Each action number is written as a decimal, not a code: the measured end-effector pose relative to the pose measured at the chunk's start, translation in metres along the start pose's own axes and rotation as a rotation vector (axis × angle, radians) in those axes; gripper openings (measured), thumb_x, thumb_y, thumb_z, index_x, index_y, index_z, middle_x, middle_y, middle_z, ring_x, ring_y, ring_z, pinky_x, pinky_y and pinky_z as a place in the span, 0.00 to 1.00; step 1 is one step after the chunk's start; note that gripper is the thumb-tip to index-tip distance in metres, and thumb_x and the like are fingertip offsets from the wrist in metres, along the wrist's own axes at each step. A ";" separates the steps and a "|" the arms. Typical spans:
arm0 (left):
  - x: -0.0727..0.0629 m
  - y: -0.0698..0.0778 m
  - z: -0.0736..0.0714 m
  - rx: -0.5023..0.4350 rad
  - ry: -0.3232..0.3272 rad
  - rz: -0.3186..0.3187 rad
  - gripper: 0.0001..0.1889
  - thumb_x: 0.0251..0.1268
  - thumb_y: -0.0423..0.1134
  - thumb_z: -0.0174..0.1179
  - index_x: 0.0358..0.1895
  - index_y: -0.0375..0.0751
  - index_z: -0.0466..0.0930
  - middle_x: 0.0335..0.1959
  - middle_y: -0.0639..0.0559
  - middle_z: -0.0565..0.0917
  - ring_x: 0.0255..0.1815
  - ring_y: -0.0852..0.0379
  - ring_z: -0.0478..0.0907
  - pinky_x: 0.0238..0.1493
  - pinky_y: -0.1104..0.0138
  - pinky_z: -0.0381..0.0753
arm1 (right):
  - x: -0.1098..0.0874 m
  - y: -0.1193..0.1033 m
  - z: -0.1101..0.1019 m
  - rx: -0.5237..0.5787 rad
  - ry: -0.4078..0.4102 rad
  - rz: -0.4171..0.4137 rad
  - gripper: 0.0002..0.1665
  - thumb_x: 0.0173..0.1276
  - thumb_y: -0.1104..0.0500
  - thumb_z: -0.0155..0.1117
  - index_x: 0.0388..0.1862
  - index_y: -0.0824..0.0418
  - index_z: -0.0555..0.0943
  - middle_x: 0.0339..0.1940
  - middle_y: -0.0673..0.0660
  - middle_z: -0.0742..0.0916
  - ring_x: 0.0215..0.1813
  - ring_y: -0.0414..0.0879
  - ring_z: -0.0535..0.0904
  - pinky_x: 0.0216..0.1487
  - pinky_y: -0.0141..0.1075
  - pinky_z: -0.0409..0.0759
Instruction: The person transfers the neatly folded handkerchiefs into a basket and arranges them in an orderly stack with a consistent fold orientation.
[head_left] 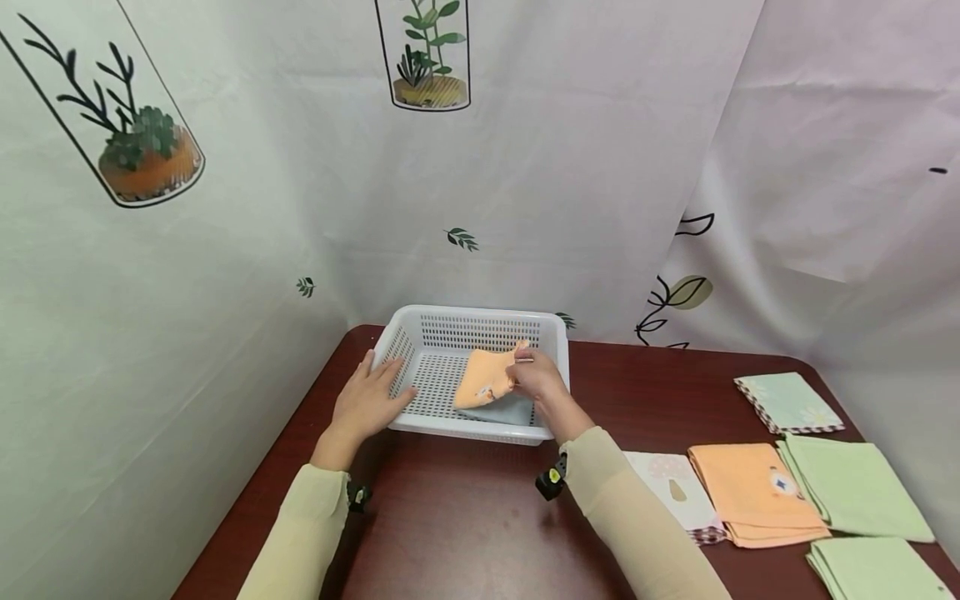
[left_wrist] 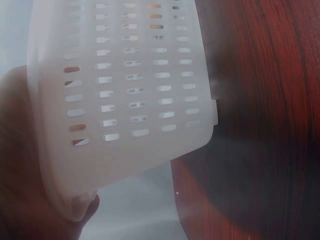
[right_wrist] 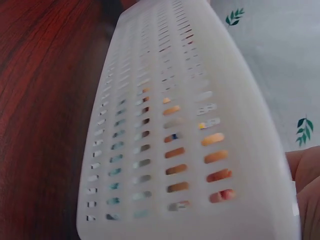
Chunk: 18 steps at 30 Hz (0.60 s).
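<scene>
In the head view a white perforated plastic basket point(head_left: 480, 313) stands at the back of the table. My left hand point(head_left: 366, 404) rests on its left front corner, fingers spread over the rim. The right hand point(head_left: 542, 385) reaches over the basket's right side and pinches a folded orange towel point(head_left: 480, 377) by its right edge. Beneath that towel lies a pale blue-grey cloth point(head_left: 512, 410) on the basket floor. Through the slots of the basket wall point(right_wrist: 150, 65) in the right wrist view, orange and bluish fabric shows. The right fingertips are partly hidden by the towel.
To the right on the dark red table point(head_left: 450, 517) lie a white patterned cloth point(head_left: 667, 487), an orange folded towel point(head_left: 757, 492), two green folded towels point(head_left: 855, 487) and a light blue checked-edge cloth point(head_left: 791, 402). A printed white curtain point(head_left: 525, 208) hangs behind the basket.
</scene>
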<state>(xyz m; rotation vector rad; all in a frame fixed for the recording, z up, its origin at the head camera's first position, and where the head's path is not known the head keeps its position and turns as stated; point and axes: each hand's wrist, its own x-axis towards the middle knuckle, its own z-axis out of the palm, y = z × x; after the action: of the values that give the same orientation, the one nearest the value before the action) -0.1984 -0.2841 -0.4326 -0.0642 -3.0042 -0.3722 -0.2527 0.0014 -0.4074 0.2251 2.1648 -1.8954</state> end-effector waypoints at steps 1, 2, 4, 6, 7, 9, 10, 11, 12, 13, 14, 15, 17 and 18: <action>0.000 0.000 0.000 -0.001 -0.001 0.000 0.41 0.69 0.61 0.52 0.78 0.39 0.61 0.77 0.39 0.66 0.83 0.37 0.41 0.79 0.43 0.48 | -0.001 -0.002 -0.001 -0.004 0.009 -0.012 0.28 0.69 0.66 0.60 0.67 0.67 0.72 0.53 0.65 0.82 0.40 0.48 0.79 0.55 0.48 0.82; 0.000 0.001 -0.001 -0.002 -0.002 0.000 0.41 0.69 0.61 0.52 0.78 0.39 0.61 0.77 0.39 0.66 0.83 0.37 0.40 0.79 0.43 0.48 | -0.003 -0.003 -0.002 -0.007 0.018 -0.026 0.28 0.69 0.66 0.60 0.68 0.67 0.72 0.53 0.65 0.82 0.42 0.48 0.79 0.56 0.48 0.82; 0.000 0.001 -0.002 -0.005 -0.004 0.000 0.41 0.69 0.61 0.52 0.78 0.39 0.61 0.77 0.39 0.66 0.83 0.37 0.40 0.79 0.43 0.48 | -0.005 -0.007 -0.005 -0.015 0.039 -0.045 0.28 0.69 0.65 0.60 0.68 0.67 0.72 0.56 0.65 0.81 0.47 0.51 0.80 0.57 0.48 0.81; 0.000 0.002 -0.002 -0.008 -0.005 0.001 0.41 0.70 0.61 0.52 0.78 0.39 0.61 0.77 0.39 0.66 0.84 0.38 0.40 0.79 0.44 0.47 | -0.008 -0.010 -0.008 -0.014 0.053 -0.058 0.26 0.71 0.65 0.60 0.67 0.66 0.73 0.58 0.65 0.81 0.54 0.54 0.80 0.59 0.48 0.80; 0.001 0.002 -0.002 -0.006 -0.005 0.003 0.41 0.70 0.61 0.52 0.78 0.39 0.61 0.77 0.39 0.66 0.84 0.37 0.40 0.79 0.44 0.48 | -0.010 -0.011 -0.009 -0.006 0.056 -0.067 0.25 0.71 0.65 0.60 0.66 0.67 0.73 0.59 0.65 0.80 0.56 0.55 0.79 0.60 0.48 0.80; 0.001 0.002 -0.003 -0.007 -0.005 0.002 0.41 0.70 0.61 0.52 0.78 0.39 0.61 0.77 0.39 0.66 0.84 0.38 0.40 0.79 0.44 0.48 | -0.012 -0.013 -0.012 0.016 0.059 -0.070 0.24 0.72 0.65 0.60 0.66 0.67 0.73 0.59 0.65 0.80 0.60 0.58 0.78 0.63 0.50 0.78; 0.001 0.002 -0.002 -0.006 -0.004 0.002 0.41 0.70 0.61 0.52 0.78 0.39 0.61 0.77 0.39 0.66 0.84 0.38 0.40 0.79 0.43 0.48 | -0.013 -0.014 -0.014 0.025 0.059 -0.073 0.24 0.72 0.65 0.60 0.65 0.67 0.73 0.59 0.65 0.80 0.61 0.59 0.77 0.64 0.51 0.77; 0.001 0.002 -0.002 -0.006 -0.004 0.001 0.41 0.70 0.61 0.52 0.78 0.39 0.61 0.77 0.39 0.66 0.84 0.38 0.40 0.79 0.43 0.48 | -0.014 -0.014 -0.016 0.029 0.059 -0.077 0.23 0.72 0.65 0.59 0.65 0.67 0.73 0.59 0.65 0.80 0.62 0.59 0.77 0.65 0.51 0.77; 0.001 0.002 -0.002 -0.005 -0.002 0.001 0.41 0.70 0.61 0.52 0.78 0.39 0.61 0.77 0.39 0.66 0.84 0.38 0.40 0.79 0.43 0.48 | -0.015 -0.015 -0.017 0.034 0.057 -0.081 0.23 0.72 0.65 0.59 0.65 0.67 0.73 0.59 0.65 0.80 0.62 0.59 0.77 0.65 0.52 0.76; 0.001 0.002 -0.001 -0.003 -0.001 0.001 0.40 0.70 0.61 0.52 0.78 0.39 0.62 0.77 0.39 0.66 0.83 0.37 0.40 0.79 0.43 0.49 | -0.016 -0.016 -0.018 0.035 0.055 -0.086 0.24 0.72 0.65 0.59 0.65 0.67 0.74 0.59 0.65 0.80 0.61 0.59 0.77 0.65 0.52 0.76; 0.001 0.001 -0.001 -0.007 -0.001 -0.001 0.40 0.70 0.61 0.52 0.78 0.39 0.62 0.77 0.39 0.66 0.84 0.38 0.40 0.79 0.43 0.48 | -0.017 -0.016 -0.020 0.033 0.056 -0.084 0.24 0.72 0.64 0.59 0.65 0.67 0.74 0.58 0.64 0.80 0.61 0.58 0.77 0.66 0.52 0.76; 0.000 0.001 -0.001 -0.006 0.000 -0.001 0.40 0.70 0.60 0.53 0.78 0.39 0.62 0.77 0.39 0.66 0.84 0.37 0.40 0.79 0.43 0.48 | -0.017 -0.017 -0.021 0.025 0.057 -0.087 0.23 0.72 0.63 0.59 0.65 0.66 0.75 0.58 0.64 0.80 0.60 0.58 0.78 0.65 0.52 0.76; 0.000 0.001 0.000 -0.003 0.001 -0.001 0.40 0.70 0.60 0.53 0.78 0.39 0.62 0.77 0.39 0.66 0.83 0.37 0.40 0.79 0.43 0.48 | -0.018 -0.018 -0.023 0.013 0.056 -0.095 0.23 0.72 0.62 0.60 0.65 0.66 0.75 0.59 0.64 0.81 0.60 0.56 0.78 0.65 0.51 0.77; 0.000 0.000 0.000 -0.001 0.002 0.002 0.40 0.70 0.60 0.53 0.78 0.39 0.62 0.77 0.39 0.66 0.83 0.37 0.40 0.79 0.43 0.48 | -0.019 -0.018 -0.024 0.004 0.058 -0.096 0.23 0.72 0.62 0.60 0.65 0.66 0.76 0.59 0.63 0.81 0.60 0.55 0.78 0.65 0.50 0.77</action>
<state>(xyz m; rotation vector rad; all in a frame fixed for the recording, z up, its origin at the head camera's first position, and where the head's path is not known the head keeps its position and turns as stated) -0.1984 -0.2838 -0.4324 -0.0665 -3.0017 -0.3736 -0.2422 0.0240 -0.3815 0.1815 2.2476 -1.9682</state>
